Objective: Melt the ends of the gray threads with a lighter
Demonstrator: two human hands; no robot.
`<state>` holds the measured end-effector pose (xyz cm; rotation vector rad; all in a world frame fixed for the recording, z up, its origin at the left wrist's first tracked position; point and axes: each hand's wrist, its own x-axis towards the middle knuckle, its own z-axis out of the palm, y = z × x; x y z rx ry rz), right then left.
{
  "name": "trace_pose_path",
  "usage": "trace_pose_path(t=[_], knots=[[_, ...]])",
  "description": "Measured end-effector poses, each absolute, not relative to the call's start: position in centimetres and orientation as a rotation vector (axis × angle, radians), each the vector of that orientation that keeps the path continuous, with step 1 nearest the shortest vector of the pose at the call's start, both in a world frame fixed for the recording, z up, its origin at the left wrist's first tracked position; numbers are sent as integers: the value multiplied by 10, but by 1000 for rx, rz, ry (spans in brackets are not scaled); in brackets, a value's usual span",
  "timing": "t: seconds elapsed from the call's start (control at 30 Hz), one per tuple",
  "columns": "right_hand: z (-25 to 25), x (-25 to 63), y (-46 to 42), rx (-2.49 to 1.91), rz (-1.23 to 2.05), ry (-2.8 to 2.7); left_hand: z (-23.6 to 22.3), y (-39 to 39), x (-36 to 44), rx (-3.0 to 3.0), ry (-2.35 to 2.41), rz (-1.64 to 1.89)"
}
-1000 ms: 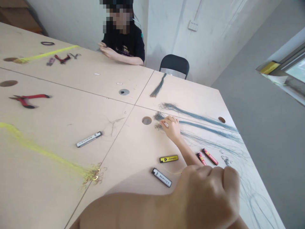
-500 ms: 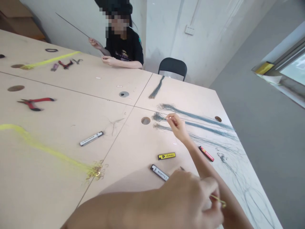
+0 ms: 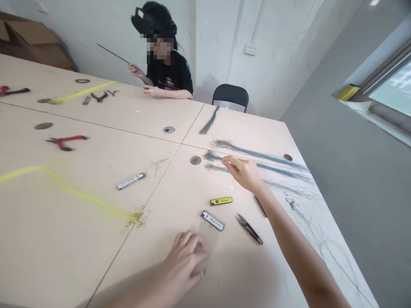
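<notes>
My right hand (image 3: pixel 242 172) reaches over the looped ends of several blue-grey hair-like strands (image 3: pixel 257 167), its fingertips just above them. Whether it pinches anything is hard to tell. My left hand (image 3: pixel 184 256) rests low on the pale table (image 3: pixel 160 154), fingers loosely curled, beside a white BENTLEY-labelled bar (image 3: pixel 212 220). To the right of that bar lie black-handled thread snips (image 3: pixel 248 229). Just above it is a yellow Lamborghini-labelled bar (image 3: pixel 221 201).
A silver bar (image 3: pixel 131 181), yellow strands with a curly end (image 3: pixel 136 218) and red-handled pliers (image 3: pixel 66 142) lie to the left. Across the table, a co-worker's hand (image 3: pixel 136 70) holds a long thin rod (image 3: pixel 112 53). A round table hole (image 3: pixel 195 160) sits beside the strands.
My left hand has moved down and to the left, and the snips now lie on the table. The yellow loop is no longer seen. My right hand has shifted slightly right.
</notes>
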<state>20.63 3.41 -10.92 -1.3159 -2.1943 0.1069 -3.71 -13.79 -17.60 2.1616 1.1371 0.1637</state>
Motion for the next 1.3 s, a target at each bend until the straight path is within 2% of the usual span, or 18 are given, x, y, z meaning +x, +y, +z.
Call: trace_pose_path(t=[0.1, 0.27, 0.33, 0.47, 0.67, 0.93, 1.17, 1.3], knots=[[-107, 210, 30, -1288, 90, -2185, -142, -112, -39, 2212, 1141, 92], [-101, 215, 25, -1211, 164, -2127, -85, -31, -34, 2164, 1233, 474], [-101, 215, 24, -1196, 192, -2104, -72, -6, -29, 2052, 1162, 490], [-104, 212, 23, -1203, 245, -2089, -63, 12, -20, 1874, 1082, 347], [-107, 205, 20, -1176, 339, -2065, -71, 17, -8, 1622, 1130, 631], [-101, 212, 19, -1153, 383, -2053, -64, 36, -6, 1611, 1096, 622], [-68, 280, 20, -1388, 309, -1873, -22, 45, -54, 1732, 1489, 728], [-44, 331, 13, -1481, 228, -1710, -13, 54, -94, 1836, 1618, 801]])
